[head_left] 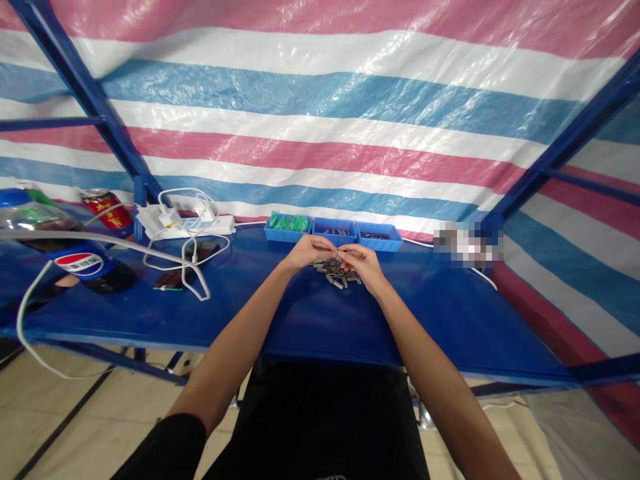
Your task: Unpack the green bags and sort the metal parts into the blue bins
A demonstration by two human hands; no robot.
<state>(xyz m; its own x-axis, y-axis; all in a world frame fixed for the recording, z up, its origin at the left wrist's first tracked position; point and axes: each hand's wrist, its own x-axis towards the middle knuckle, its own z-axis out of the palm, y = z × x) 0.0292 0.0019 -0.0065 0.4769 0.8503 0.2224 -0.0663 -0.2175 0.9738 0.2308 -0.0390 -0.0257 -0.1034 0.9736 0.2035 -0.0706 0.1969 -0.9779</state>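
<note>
My left hand [311, 251] and my right hand [363, 263] meet fingertip to fingertip over the blue table [330, 327]. Both are closed in a pinch around something small, partly hidden by the fingers, with a hint of green at the tips. Just below them lies a pile of small metal cylinders [340, 275], loosely heaped. Behind my hands stand three joined blue bins: the left bin [286, 234] holds green pieces, the middle bin [334, 239] holds small metal parts, and the right bin [381, 244] holds darker small parts.
At the left a cola bottle [107, 270] leans beside a red can [106, 208]. A white power strip [213, 225] with tangled cables sits behind a phone [169, 280]. A blurred-out object [467, 245] is at the right rear. Blue frame posts and a striped sheet enclose the table.
</note>
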